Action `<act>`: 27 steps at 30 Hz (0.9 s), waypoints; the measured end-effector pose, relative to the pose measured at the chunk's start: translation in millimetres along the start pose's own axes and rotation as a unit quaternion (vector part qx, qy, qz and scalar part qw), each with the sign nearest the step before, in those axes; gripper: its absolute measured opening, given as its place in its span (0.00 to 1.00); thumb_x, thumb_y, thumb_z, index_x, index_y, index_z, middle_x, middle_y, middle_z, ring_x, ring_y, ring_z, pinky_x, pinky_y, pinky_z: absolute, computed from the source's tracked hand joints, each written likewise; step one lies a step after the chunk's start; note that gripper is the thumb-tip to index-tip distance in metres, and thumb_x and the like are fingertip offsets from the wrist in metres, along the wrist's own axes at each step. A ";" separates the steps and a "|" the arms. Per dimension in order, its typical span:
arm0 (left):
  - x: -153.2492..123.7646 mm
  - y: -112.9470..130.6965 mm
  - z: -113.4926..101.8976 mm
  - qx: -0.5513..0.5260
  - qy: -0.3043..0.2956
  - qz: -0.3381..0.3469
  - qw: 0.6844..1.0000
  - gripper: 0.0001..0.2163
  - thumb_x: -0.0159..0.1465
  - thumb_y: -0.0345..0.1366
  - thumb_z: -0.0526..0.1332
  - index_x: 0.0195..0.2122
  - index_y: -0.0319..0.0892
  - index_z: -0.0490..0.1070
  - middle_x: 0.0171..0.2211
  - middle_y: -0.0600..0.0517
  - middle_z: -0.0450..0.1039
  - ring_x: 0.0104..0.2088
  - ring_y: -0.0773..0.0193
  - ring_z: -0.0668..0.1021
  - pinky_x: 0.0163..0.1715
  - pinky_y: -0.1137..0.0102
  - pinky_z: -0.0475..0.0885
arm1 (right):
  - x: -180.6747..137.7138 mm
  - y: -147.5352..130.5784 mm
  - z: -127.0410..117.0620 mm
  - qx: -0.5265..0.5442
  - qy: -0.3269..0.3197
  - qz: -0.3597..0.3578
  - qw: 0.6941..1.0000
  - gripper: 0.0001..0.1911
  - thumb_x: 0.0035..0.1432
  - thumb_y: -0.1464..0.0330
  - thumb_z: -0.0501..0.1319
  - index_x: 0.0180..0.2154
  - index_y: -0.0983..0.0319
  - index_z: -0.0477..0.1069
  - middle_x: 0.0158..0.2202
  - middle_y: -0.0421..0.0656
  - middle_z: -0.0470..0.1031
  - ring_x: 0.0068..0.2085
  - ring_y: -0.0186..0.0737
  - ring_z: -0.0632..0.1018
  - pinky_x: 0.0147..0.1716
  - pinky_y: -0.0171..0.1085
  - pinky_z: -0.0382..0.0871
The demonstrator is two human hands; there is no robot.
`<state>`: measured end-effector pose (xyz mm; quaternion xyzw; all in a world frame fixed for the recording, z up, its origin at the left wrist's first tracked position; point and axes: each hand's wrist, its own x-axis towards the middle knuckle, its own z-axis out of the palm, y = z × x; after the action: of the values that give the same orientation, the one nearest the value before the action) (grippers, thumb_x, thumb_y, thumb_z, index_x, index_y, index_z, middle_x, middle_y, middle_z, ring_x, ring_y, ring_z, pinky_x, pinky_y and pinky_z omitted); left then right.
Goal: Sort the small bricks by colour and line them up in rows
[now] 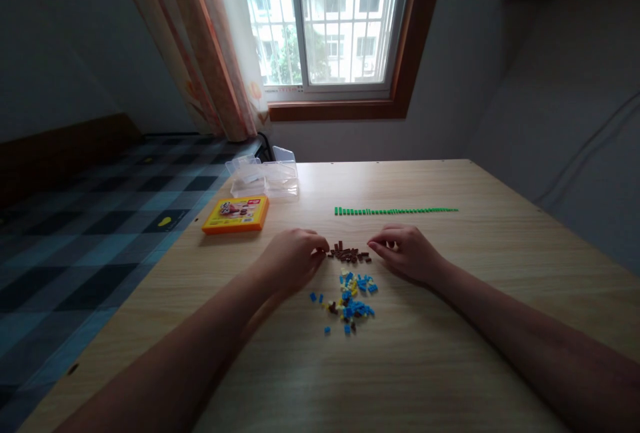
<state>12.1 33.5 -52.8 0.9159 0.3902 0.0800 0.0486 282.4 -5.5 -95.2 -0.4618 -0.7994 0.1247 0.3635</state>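
Observation:
A small heap of brown bricks [349,254] lies on the wooden table [450,353] between my two hands. My left hand [293,258] rests on the table at the heap's left end, fingers curled, fingertips touching the bricks. At the heap's right end my right hand [406,251] lies with its fingers bent inward and pinched near the bricks. What either hand grips, if anything, is too small to make out. Nearer me lies a loose scatter of blue, yellow and brown bricks [350,300]. Beyond the hands, a straight row of green bricks [395,210] runs left to right.
A yellow-orange box [236,214] lies at the table's far left, with clear plastic containers [265,178] behind it. A bed with a checked blue cover [75,240] adjoins the table's left edge. A window and curtain stand beyond the far edge.

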 end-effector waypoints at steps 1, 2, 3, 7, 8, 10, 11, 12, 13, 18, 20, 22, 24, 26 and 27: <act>1.6 1.1 5.8 -0.010 0.032 0.001 0.999 0.08 0.63 0.33 0.60 0.38 0.47 0.80 0.37 0.51 0.82 0.35 0.61 0.80 0.35 0.69 0.70 | -0.1 -0.3 -0.1 0.000 -0.003 -0.002 1.000 0.09 0.62 0.68 0.62 0.32 0.62 0.80 0.27 0.42 0.76 0.27 0.34 0.72 0.29 0.34 0.63; 2.6 1.8 9.9 -0.021 0.056 0.007 0.998 0.08 0.64 0.34 0.61 0.39 0.47 0.79 0.38 0.51 0.82 0.35 0.61 0.80 0.35 0.70 0.70 | -0.4 -0.5 -0.7 0.001 -0.009 -0.005 1.000 0.09 0.62 0.69 0.62 0.32 0.62 0.80 0.27 0.42 0.76 0.27 0.34 0.72 0.29 0.34 0.63; 3.2 1.9 12.2 -0.029 0.079 0.009 0.996 0.07 0.64 0.34 0.61 0.39 0.46 0.78 0.38 0.51 0.81 0.35 0.61 0.80 0.35 0.70 0.70 | -1.0 -0.8 -1.7 0.003 -0.017 -0.007 1.000 0.09 0.62 0.69 0.62 0.32 0.62 0.80 0.27 0.42 0.76 0.27 0.34 0.72 0.29 0.34 0.63; 1.4 -3.4 7.8 -0.037 0.116 -0.002 0.993 0.06 0.65 0.35 0.60 0.35 0.44 0.76 0.34 0.52 0.80 0.30 0.65 0.78 0.33 0.71 0.68 | -4.2 -1.3 -8.1 0.002 -0.059 -0.018 0.998 0.05 0.59 0.70 0.64 0.32 0.61 0.79 0.28 0.42 0.76 0.29 0.35 0.73 0.30 0.33 0.64; 0.5 -5.6 5.2 -0.039 0.110 -0.001 0.993 0.06 0.65 0.35 0.60 0.34 0.43 0.76 0.34 0.52 0.79 0.30 0.65 0.77 0.32 0.71 0.68 | -4.8 -1.5 -9.4 0.000 -0.064 -0.019 0.998 0.05 0.58 0.70 0.64 0.32 0.61 0.79 0.28 0.42 0.75 0.30 0.35 0.73 0.30 0.33 0.65; -0.9 -10.2 0.8 -0.042 0.068 0.008 0.997 0.06 0.64 0.35 0.61 0.33 0.43 0.76 0.32 0.53 0.79 0.29 0.67 0.76 0.32 0.72 0.66 | -5.3 -1.6 -10.2 -0.009 -0.071 -0.018 0.997 0.04 0.58 0.70 0.65 0.32 0.61 0.79 0.28 0.42 0.75 0.30 0.35 0.73 0.31 0.33 0.65; -1.3 -12.1 -0.7 -0.039 0.046 0.007 0.998 0.05 0.64 0.35 0.61 0.33 0.43 0.76 0.31 0.53 0.78 0.28 0.67 0.75 0.31 0.73 0.65 | -5.1 -1.5 -9.7 -0.015 -0.073 -0.017 0.997 0.04 0.57 0.70 0.65 0.31 0.61 0.79 0.28 0.42 0.75 0.30 0.35 0.73 0.31 0.33 0.64; -1.4 -13.6 -1.7 -0.034 0.029 0.003 0.999 0.05 0.63 0.35 0.61 0.32 0.43 0.76 0.30 0.53 0.78 0.28 0.67 0.75 0.30 0.73 0.64 | -4.6 -1.3 -8.5 -0.022 -0.075 -0.016 0.997 0.04 0.57 0.70 0.66 0.31 0.61 0.79 0.28 0.41 0.75 0.30 0.35 0.73 0.30 0.33 0.64; -1.3 -14.4 -2.5 -0.028 0.017 -0.004 0.999 0.05 0.63 0.35 0.61 0.32 0.43 0.76 0.30 0.53 0.77 0.27 0.67 0.74 0.29 0.73 0.63 | -3.7 -1.0 -6.8 -0.029 -0.077 -0.015 0.997 0.04 0.57 0.69 0.66 0.31 0.61 0.79 0.28 0.41 0.75 0.30 0.34 0.73 0.30 0.33 0.64; -2.4 -5.6 -7.3 -0.015 -0.012 0.029 0.999 0.12 0.65 0.41 0.60 0.26 0.41 0.71 0.26 0.53 0.73 0.24 0.68 0.70 0.25 0.72 0.58 | 0.8 0.3 0.9 -0.048 -0.063 -0.002 0.997 0.03 0.57 0.69 0.67 0.31 0.61 0.79 0.29 0.41 0.77 0.29 0.34 0.73 0.31 0.33 0.64; -5.1 3.0 -10.8 -0.021 -0.043 0.086 0.995 0.15 0.65 0.41 0.59 0.23 0.41 0.67 0.23 0.54 0.70 0.23 0.68 0.68 0.24 0.71 0.57 | -0.3 -3.0 -0.1 -0.046 -0.053 -0.007 0.998 0.04 0.57 0.70 0.66 0.31 0.61 0.79 0.29 0.41 0.77 0.29 0.34 0.73 0.31 0.33 0.65; -8.7 12.1 -14.2 -0.039 -0.081 0.130 0.987 0.16 0.65 0.41 0.60 0.22 0.41 0.65 0.22 0.54 0.69 0.23 0.68 0.68 0.24 0.72 0.57 | -4.1 -10.5 -3.5 -0.025 -0.045 -0.024 0.998 0.04 0.59 0.70 0.65 0.32 0.61 0.79 0.29 0.42 0.77 0.30 0.34 0.74 0.31 0.33 0.66; -12.4 19.6 -16.4 -0.060 -0.110 0.147 0.981 0.15 0.63 0.40 0.61 0.21 0.41 0.64 0.22 0.55 0.69 0.23 0.69 0.68 0.24 0.72 0.57 | -10.0 -21.9 -7.8 0.008 -0.050 -0.054 0.997 0.05 0.61 0.69 0.64 0.33 0.61 0.79 0.30 0.42 0.77 0.32 0.35 0.75 0.33 0.34 0.66; -15.2 24.4 -17.1 -0.068 -0.127 0.141 0.980 0.15 0.61 0.41 0.63 0.21 0.41 0.64 0.21 0.55 0.68 0.22 0.69 0.67 0.23 0.72 0.57 | -16.0 -34.9 -11.0 0.033 -0.086 -0.096 0.991 0.06 0.63 0.68 0.63 0.34 0.60 0.79 0.30 0.42 0.76 0.32 0.34 0.75 0.33 0.34 0.66; -16.3 25.7 -17.0 -0.070 -0.136 0.137 0.979 0.15 0.60 0.42 0.64 0.20 0.41 0.64 0.20 0.56 0.67 0.22 0.69 0.66 0.23 0.72 0.56 | -18.6 -40.9 -11.9 0.040 -0.114 -0.122 0.985 0.06 0.63 0.68 0.63 0.35 0.60 0.79 0.30 0.42 0.76 0.31 0.34 0.75 0.32 0.33 0.66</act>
<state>16.1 4.4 -34.0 0.9575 0.2439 -0.0121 0.1536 270.0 -44.8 -73.6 -0.3288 -0.8802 0.1631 0.3007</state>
